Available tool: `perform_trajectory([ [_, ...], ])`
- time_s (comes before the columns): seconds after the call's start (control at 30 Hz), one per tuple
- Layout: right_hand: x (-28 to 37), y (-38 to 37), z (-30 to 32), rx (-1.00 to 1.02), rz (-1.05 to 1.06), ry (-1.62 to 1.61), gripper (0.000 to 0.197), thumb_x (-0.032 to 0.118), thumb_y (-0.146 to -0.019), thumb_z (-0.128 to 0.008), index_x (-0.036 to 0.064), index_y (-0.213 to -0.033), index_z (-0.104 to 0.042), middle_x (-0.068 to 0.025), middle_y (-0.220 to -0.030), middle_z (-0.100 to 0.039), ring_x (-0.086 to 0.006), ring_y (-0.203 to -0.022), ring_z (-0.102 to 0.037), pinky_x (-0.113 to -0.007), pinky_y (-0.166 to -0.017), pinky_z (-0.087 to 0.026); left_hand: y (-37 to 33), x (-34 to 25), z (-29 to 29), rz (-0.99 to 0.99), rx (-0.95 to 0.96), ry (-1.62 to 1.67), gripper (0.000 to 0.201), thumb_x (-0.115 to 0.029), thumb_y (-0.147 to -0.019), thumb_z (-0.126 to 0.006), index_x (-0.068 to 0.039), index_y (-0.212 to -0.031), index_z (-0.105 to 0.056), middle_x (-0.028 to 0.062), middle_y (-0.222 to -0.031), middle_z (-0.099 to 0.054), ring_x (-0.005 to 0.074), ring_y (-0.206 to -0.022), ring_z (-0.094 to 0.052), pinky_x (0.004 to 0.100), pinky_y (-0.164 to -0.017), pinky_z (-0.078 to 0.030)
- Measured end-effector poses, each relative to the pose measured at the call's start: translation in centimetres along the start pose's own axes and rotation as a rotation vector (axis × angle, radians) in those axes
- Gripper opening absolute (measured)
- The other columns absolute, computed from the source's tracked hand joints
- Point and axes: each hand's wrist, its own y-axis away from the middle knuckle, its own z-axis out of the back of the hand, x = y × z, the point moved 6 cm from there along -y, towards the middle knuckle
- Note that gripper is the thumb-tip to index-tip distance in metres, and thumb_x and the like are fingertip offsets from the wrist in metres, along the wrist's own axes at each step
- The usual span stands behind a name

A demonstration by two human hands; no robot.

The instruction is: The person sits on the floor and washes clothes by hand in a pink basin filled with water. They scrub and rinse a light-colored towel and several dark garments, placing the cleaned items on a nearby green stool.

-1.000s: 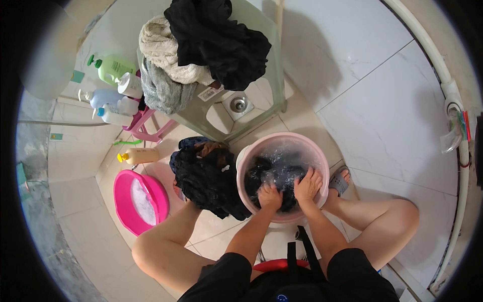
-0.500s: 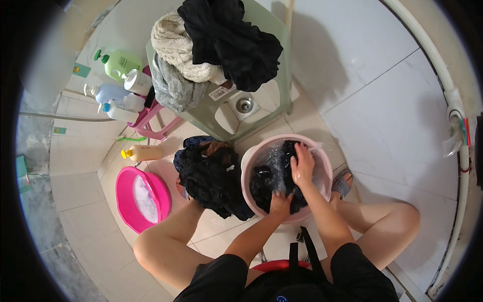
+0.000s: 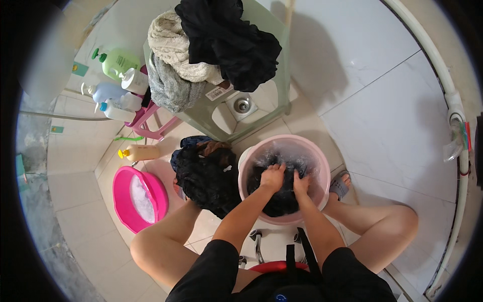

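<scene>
A light pink basin [image 3: 324, 166] of water stands between my feet, with a soaked black garment [image 3: 279, 203] in it. My left hand [image 3: 272, 177] is closed on the garment near the basin's middle, knuckles up. Just right of it, my right hand [image 3: 301, 184] grips the same cloth, its fingertips partly hidden by cloth and water. Splashing water blurs the garment's far part. Left of the basin, a pile of dark clothes [image 3: 209, 173] lies on the floor.
A bright pink tub [image 3: 160, 194] with suds sits at the left, near a yellow-capped bottle [image 3: 142, 152]. Ahead, a green stool [image 3: 274, 108] bears black, cream and grey garments. Several pump bottles [image 3: 118, 63] stand on a pink stool [image 3: 146, 126]. A tiled wall [image 3: 382, 121] rises at the right.
My left hand has moved away from me and deeper into the basin's middle. My right hand has come back toward me, and the black garment is bunched nearer between them.
</scene>
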Motion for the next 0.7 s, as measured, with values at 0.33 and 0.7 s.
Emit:
perform_trajectory([
  [0.33,-2.5,-1.0,0.8,0.021,0.084,0.128,0.053,0.035,-0.082,-0.066,-0.0037,-0.116,-0.054,-0.0271,-0.109,-0.06,-0.0433,-0.102,-0.057,-0.046,-0.091,-0.042,2.2,3.2,-4.2,0.206,0.404,-0.215,0.019,-0.011,-0.075,-0.064,-0.009,-0.092,-0.071,0.0091,-0.104,-0.067,0.0223,-0.103,-0.062,0.0359,-0.079,-0.052],
  [0.7,4.2,-1.7,-2.1,0.418,0.237,0.512,0.045,0.032,-0.069,-0.07,-0.0007,-0.099,-0.065,-0.0225,-0.098,-0.065,-0.0373,-0.096,-0.061,-0.043,-0.085,-0.048,0.8,2.8,-3.8,0.214,-0.084,0.747,0.045,-0.03,-0.091,-0.049,-0.002,-0.127,-0.047,0.0207,-0.124,-0.05,0.0357,-0.115,-0.048,0.04,-0.101,-0.036],
])
